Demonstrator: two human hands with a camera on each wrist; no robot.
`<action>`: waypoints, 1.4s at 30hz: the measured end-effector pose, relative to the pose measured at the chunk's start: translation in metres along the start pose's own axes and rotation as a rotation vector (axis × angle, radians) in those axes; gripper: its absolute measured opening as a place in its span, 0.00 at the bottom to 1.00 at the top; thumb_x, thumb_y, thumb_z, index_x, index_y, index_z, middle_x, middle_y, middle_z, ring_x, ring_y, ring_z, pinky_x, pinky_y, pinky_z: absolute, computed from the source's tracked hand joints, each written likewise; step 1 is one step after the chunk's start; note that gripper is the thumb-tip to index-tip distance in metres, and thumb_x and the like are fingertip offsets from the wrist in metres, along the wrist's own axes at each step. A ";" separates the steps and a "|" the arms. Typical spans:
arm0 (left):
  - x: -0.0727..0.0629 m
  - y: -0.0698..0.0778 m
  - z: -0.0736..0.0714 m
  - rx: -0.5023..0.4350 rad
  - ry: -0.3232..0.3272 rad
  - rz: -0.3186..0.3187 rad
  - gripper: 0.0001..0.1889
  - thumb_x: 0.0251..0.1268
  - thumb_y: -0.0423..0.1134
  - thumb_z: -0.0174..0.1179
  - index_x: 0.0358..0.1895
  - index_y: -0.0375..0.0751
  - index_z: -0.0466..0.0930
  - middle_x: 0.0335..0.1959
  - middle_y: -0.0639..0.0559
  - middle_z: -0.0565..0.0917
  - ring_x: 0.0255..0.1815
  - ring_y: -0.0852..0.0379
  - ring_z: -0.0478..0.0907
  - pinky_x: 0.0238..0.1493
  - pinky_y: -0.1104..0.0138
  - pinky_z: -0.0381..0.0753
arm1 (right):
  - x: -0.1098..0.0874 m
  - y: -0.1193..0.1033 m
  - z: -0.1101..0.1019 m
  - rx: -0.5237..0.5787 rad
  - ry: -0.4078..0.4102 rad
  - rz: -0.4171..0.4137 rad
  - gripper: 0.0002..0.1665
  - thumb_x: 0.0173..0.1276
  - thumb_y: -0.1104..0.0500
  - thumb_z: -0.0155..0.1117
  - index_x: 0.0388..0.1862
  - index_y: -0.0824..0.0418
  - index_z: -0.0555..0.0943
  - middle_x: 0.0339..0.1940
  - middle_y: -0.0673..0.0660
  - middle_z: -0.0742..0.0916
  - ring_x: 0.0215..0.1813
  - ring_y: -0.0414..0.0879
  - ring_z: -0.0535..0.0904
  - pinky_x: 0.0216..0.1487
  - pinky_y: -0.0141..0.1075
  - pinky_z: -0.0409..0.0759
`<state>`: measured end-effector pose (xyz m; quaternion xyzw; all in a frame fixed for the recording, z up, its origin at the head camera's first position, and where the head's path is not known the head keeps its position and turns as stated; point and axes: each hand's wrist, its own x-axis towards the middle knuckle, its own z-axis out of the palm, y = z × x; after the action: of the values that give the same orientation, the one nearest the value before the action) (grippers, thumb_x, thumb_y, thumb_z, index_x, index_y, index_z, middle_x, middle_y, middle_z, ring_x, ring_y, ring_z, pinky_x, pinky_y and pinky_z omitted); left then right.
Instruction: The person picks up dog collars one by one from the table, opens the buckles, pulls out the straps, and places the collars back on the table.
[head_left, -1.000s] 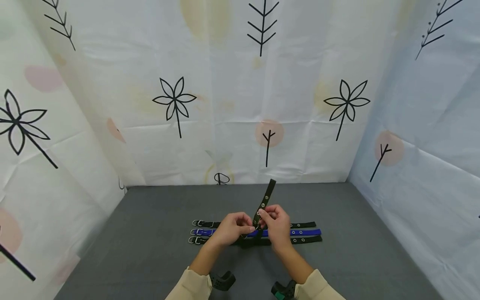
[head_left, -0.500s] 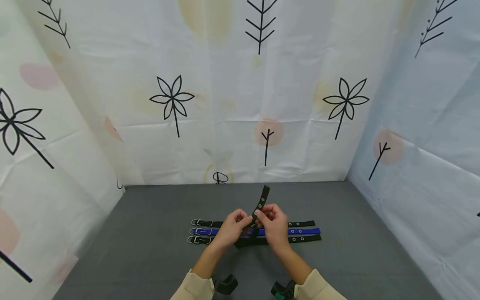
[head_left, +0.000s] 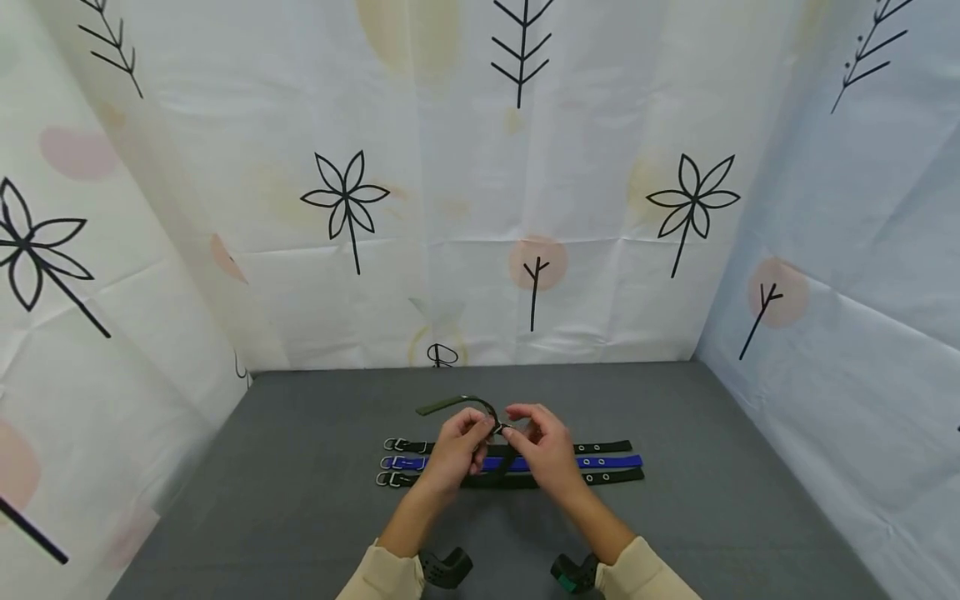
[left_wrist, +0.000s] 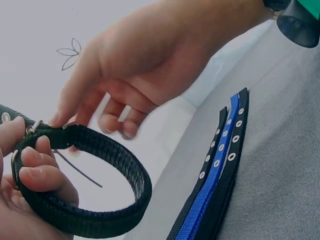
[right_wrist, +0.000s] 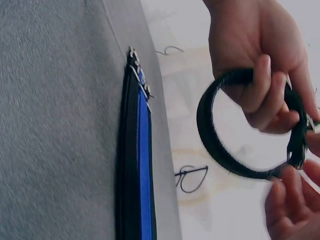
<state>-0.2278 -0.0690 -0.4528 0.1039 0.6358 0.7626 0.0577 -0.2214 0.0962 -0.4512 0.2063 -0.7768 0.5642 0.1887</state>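
A dark green dog collar (left_wrist: 107, 220) is bent into a loop with its strap run through the metal buckle, held above the table. My left hand (head_left: 452, 454) grips it beside the buckle, fingers curled inside the loop, as the left wrist view shows. On the other side, my right hand (head_left: 551, 454) pinches the collar at the buckle between thumb and fingers. The collar's free end (head_left: 442, 406) arches over to the left. Beneath the hands lie a blue collar (head_left: 615, 462) and two black collars, one black collar (head_left: 618, 447) behind it and another black collar (head_left: 622, 477) in front.
The three collars lie parallel across the grey table (head_left: 315, 533), buckles to the left and eyelet ends to the right. White cloth walls (head_left: 450, 167) printed with plants enclose the table's back and sides.
The collar's free end stood upright, leaning right; now it bends over to the left. The left hand has shifted its hold at the buckle, and the right hand has come off the eyelet strap.
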 end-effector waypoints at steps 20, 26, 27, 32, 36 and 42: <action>0.003 0.001 -0.011 -0.423 0.090 -0.029 0.09 0.76 0.41 0.52 0.35 0.43 0.68 0.26 0.52 0.75 0.15 0.65 0.59 0.14 0.77 0.57 | -0.010 0.021 -0.029 0.281 -0.257 0.181 0.16 0.74 0.69 0.54 0.56 0.77 0.74 0.37 0.75 0.82 0.20 0.46 0.78 0.21 0.39 0.79; 0.002 -0.001 -0.013 -0.481 0.103 -0.025 0.08 0.76 0.39 0.51 0.36 0.43 0.67 0.27 0.51 0.75 0.16 0.65 0.61 0.14 0.77 0.58 | -0.017 0.036 -0.030 0.373 -0.287 0.168 0.20 0.77 0.64 0.51 0.60 0.77 0.70 0.42 0.77 0.80 0.25 0.47 0.81 0.26 0.40 0.82; 0.002 -0.002 -0.013 -0.476 0.103 -0.025 0.08 0.76 0.39 0.51 0.36 0.43 0.68 0.27 0.51 0.75 0.16 0.65 0.60 0.14 0.76 0.58 | -0.018 0.036 -0.030 0.362 -0.288 0.166 0.20 0.77 0.63 0.51 0.60 0.77 0.70 0.42 0.77 0.80 0.25 0.48 0.80 0.26 0.40 0.82; 0.002 -0.006 -0.012 -0.380 0.077 -0.037 0.09 0.75 0.41 0.53 0.37 0.43 0.67 0.29 0.51 0.75 0.16 0.64 0.61 0.16 0.75 0.59 | -0.017 0.035 -0.031 0.263 -0.268 0.214 0.17 0.75 0.66 0.54 0.58 0.73 0.74 0.46 0.75 0.82 0.22 0.47 0.77 0.24 0.39 0.80; 0.003 -0.011 -0.012 -0.317 0.033 -0.056 0.08 0.75 0.41 0.53 0.36 0.42 0.68 0.29 0.51 0.75 0.16 0.64 0.61 0.15 0.74 0.60 | -0.013 0.021 -0.032 0.192 -0.281 0.242 0.16 0.72 0.68 0.57 0.56 0.72 0.76 0.46 0.73 0.82 0.20 0.49 0.76 0.22 0.38 0.78; 0.003 -0.014 -0.011 -0.213 -0.035 -0.058 0.08 0.74 0.38 0.54 0.34 0.41 0.71 0.28 0.50 0.76 0.15 0.65 0.62 0.14 0.75 0.61 | -0.003 -0.016 -0.033 0.064 -0.300 0.215 0.13 0.71 0.66 0.60 0.50 0.73 0.81 0.32 0.59 0.84 0.16 0.45 0.72 0.19 0.34 0.74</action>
<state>-0.2341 -0.0761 -0.4680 0.0922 0.5527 0.8220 0.1017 -0.2079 0.1234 -0.4305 0.2102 -0.7953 0.5686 0.0027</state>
